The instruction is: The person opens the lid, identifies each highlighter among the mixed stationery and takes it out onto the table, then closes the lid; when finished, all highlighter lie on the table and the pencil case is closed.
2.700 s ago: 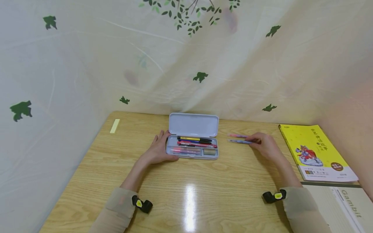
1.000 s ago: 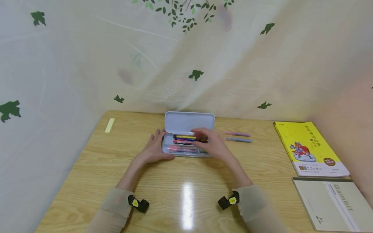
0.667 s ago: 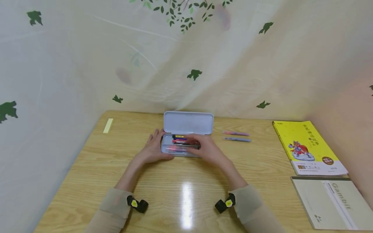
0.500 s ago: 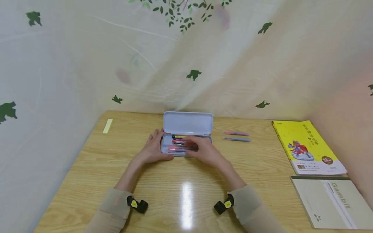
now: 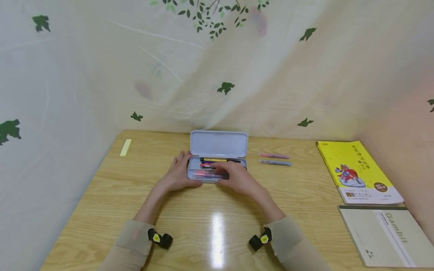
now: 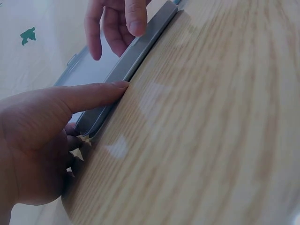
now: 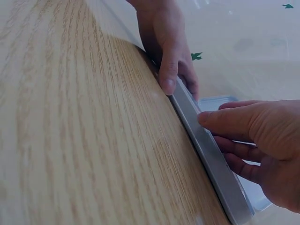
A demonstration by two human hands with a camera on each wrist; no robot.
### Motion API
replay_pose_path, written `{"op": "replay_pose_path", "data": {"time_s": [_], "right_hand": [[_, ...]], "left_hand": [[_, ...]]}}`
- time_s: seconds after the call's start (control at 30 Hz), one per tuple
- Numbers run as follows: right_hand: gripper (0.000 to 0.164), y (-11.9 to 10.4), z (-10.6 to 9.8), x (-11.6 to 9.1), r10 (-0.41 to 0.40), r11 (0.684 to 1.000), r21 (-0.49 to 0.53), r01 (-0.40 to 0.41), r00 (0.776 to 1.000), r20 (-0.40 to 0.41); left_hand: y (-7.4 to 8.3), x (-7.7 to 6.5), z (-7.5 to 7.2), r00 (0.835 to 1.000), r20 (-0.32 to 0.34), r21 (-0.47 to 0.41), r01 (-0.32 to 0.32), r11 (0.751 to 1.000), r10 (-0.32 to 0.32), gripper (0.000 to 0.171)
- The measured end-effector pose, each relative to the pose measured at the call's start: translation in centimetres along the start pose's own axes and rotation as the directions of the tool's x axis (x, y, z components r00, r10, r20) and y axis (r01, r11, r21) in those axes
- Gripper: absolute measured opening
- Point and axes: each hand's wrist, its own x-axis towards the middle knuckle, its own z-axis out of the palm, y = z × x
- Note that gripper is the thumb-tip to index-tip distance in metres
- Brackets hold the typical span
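Observation:
The pale blue pencil case [image 5: 218, 143] lies on the table with its lid raised at the back. My left hand [image 5: 176, 176] grips its left end, thumb along the front wall and fingers round the side. My right hand [image 5: 237, 177] is over the case's right half, its loosely bent fingers reaching into the front compartment; in the right wrist view its thumb touches the case's front edge [image 7: 206, 145]. No object shows between these fingers. Pink-and-purple pens [image 5: 205, 174] lie in the front compartment, and a yellow-and-black pen [image 5: 211, 160] lies behind. The right hand hides the compartment's right part.
A pink-purple pen [image 5: 274, 155] and a blue pen [image 5: 275, 163] lie right of the case. Farther right are a yellow book [image 5: 357, 165] and a grey notebook [image 5: 376, 233]. A pale strip [image 5: 125, 147] is at the back left; a printed curtain [image 5: 169, 75] hangs behind.
My right hand has let go of the blue pen on the table and moved left over the case, then slightly farther left and forward into it. The left hand stays on the case.

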Motion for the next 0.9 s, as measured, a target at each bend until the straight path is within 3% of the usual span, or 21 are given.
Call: {"op": "replay_pose_path", "data": {"time_s": [0.57,0.9], "right_hand": [[0.036,-0.33,0.26,-0.07,0.034,0.999,-0.019,-0.034,0.999,0.002],[0.031,-0.54,0.52,-0.18,0.02,0.993,-0.117,-0.018,1.0,0.012]], "left_hand": [[0.17,0.02,-0.01,1.0,0.012,0.0,0.019,1.0,-0.019,0.113],[0.06,0.02,-0.01,0.999,0.023,-0.002,0.025,1.0,-0.025,0.113]]}}
